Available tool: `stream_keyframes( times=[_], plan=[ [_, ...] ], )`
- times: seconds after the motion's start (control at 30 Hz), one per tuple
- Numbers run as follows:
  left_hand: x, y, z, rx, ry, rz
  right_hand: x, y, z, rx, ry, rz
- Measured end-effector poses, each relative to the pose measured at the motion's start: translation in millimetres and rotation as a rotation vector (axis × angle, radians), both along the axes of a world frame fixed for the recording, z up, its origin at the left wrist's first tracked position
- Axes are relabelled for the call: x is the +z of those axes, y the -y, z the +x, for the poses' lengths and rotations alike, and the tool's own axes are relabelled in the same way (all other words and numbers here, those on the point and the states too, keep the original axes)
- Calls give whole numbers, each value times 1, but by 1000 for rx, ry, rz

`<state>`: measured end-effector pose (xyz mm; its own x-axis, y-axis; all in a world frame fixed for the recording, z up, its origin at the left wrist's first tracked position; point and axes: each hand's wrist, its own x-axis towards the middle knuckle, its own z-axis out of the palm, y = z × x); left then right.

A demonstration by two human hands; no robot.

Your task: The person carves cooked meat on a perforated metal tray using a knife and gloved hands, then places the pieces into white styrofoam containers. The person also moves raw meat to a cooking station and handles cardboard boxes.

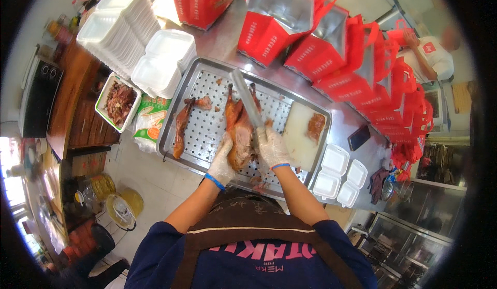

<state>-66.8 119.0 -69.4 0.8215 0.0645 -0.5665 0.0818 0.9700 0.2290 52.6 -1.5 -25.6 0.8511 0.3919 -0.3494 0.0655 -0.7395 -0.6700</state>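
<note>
A partly carved roast duck [241, 145] lies in a perforated metal tray [205, 133], pale meat bared on its right side. My left hand [222, 161], in a clear plastic glove with a blue band, grips the duck's lower left side. My right hand [273, 147], gloved the same way, is shut on a long knife [247, 97], its blade angled up across the duck. The knife's handle is mostly hidden by the hand. A long browned duck piece [183, 130] lies at the tray's left. On a white cutting board [297, 133] at the right rests a piece of browned skin [316, 126].
Red insulated bags [268, 36] line the table's far side. Stacked foam boxes [116, 33] and a meat container [118, 102] stand left. Right of the tray are open foam boxes [332, 165] and a phone [359, 137]. Another person [431, 58] holds a red bag far right.
</note>
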Motion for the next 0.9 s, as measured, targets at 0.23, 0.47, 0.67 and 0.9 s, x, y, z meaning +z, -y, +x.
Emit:
stream_keyframes(
  times=[0.23,0.47,0.67,0.9],
  plan=[
    [4,-23,-3,-83,-97,93,-12,53,-13,401,218,-106],
    [20,-32,-8,-140,-27,20,34,-7,-9,283,1,-225],
    [46,-46,-9,-258,-106,72,30,-27,-12,208,-112,-277],
    [44,-82,-13,-328,-96,56,7,28,-15,-178,-879,294]
  ],
)
